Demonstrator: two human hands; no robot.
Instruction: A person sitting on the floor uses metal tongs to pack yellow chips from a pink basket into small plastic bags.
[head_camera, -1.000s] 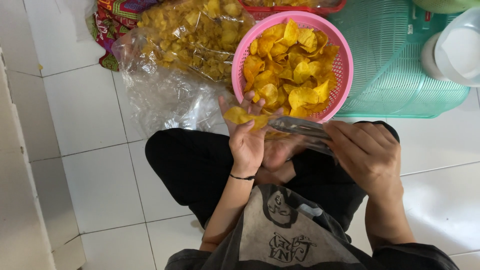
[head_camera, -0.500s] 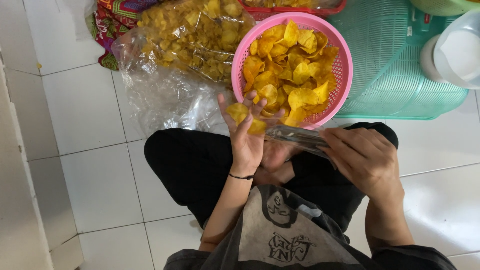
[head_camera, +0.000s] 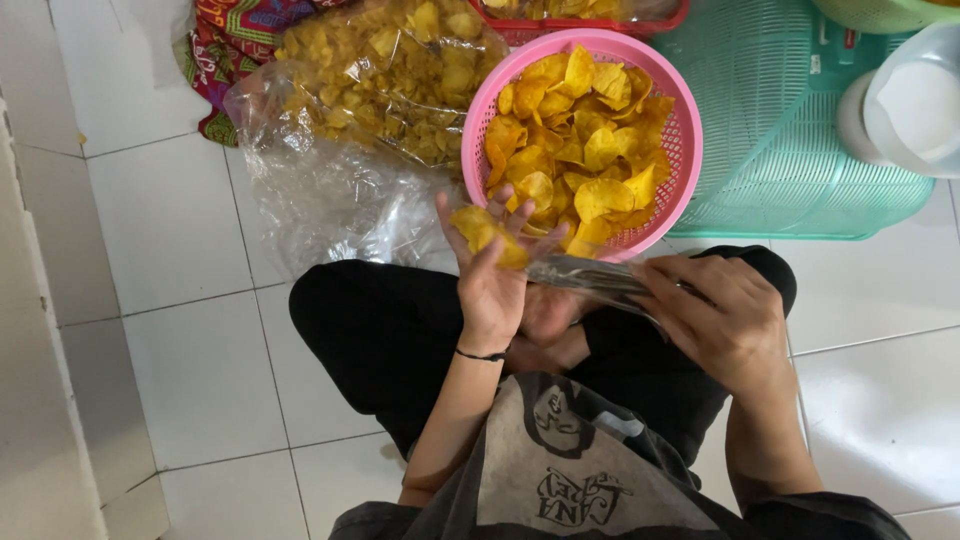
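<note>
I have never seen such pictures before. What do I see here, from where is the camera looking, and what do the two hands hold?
There is no machine here. A person sits on a white tiled floor, and a camera worn on the head looks straight down, so you see the person's own arms, lap and dark clothes from above.

The left hand holds a few yellow chips. The right hand holds a thin clear bag, with its mouth toward the left hand.

Just beyond the hands stands a pink basket full of the same chips. To its left lies a big clear sack, also with chips. To its right is a green basket, and a white lidded tub sits at the right edge. A patterned cloth lies at the top left.
</note>
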